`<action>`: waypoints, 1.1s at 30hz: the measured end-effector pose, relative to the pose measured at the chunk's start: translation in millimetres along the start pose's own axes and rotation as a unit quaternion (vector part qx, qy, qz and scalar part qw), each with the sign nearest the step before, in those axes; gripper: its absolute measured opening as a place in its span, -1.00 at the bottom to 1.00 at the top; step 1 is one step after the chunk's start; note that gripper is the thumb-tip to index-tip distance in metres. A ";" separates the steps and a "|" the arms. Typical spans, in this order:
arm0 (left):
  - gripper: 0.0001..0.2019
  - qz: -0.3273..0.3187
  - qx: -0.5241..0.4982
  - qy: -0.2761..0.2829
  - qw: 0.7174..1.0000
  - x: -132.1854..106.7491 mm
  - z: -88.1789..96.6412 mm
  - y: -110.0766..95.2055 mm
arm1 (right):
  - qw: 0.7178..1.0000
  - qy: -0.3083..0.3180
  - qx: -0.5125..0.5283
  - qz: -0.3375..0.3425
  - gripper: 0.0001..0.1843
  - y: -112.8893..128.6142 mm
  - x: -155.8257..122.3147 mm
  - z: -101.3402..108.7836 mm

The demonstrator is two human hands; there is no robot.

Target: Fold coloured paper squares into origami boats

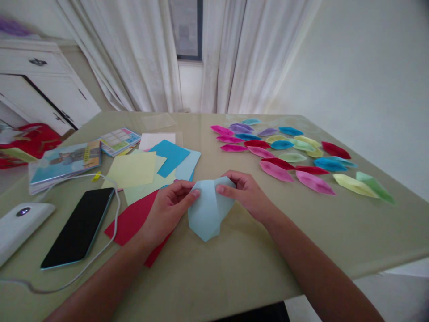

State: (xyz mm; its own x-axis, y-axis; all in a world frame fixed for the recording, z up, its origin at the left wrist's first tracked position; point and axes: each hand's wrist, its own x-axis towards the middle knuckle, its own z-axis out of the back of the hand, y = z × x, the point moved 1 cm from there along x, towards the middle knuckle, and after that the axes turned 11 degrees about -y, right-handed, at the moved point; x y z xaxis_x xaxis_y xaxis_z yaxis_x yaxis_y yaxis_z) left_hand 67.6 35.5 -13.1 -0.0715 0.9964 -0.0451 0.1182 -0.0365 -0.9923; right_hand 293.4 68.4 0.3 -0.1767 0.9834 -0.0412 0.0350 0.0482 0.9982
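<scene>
Greenish tabletop [254,277] forms the near ground, with two bare forearms entering from the lower corners and converging toward the centre. At near left lie a dark-screened phone [78,230] and a white device [27,223]; a red sheet [134,217] extends partly beneath the left forearm. Centrally, pale-blue paper [203,212], partly folded, points its tip toward the near edge of the table; whether it rests on the surface or is held just above cannot be told. A crease or flap edge runs down from between the thumbs. The step in hand appears to be the shaping of a fold; the next move would seem to call for keeping the layers aligned while a thumb firms the crease. The left hand [167,205] and right hand [250,192] grip the far part of the paper from opposite sides, each in a narrow pinch: thumb on the upper face, fingers curled behind, wrists angled inward. Beyond, at left, overlap a yellow sheet [132,170] and a blue sheet [176,154]; at right, folded pieces [315,182] in several colours lie in loose rows. White curtains [251,53] close the background.
</scene>
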 end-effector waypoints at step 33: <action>-0.93 -0.192 0.018 0.061 0.979 -1.9 4.7 -6.4 | 0.994 0.049 -0.037 0.093 -0.79 15.1 -10.7 7.1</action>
State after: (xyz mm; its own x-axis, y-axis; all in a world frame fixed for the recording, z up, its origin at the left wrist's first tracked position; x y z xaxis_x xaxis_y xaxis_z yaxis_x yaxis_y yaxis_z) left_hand 62.4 33.5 -7.2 0.0161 0.9389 0.3437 0.0710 0.3418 -0.9371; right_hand 302.7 59.9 15.5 -0.2698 0.9518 0.1457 0.0036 -0.1503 0.9886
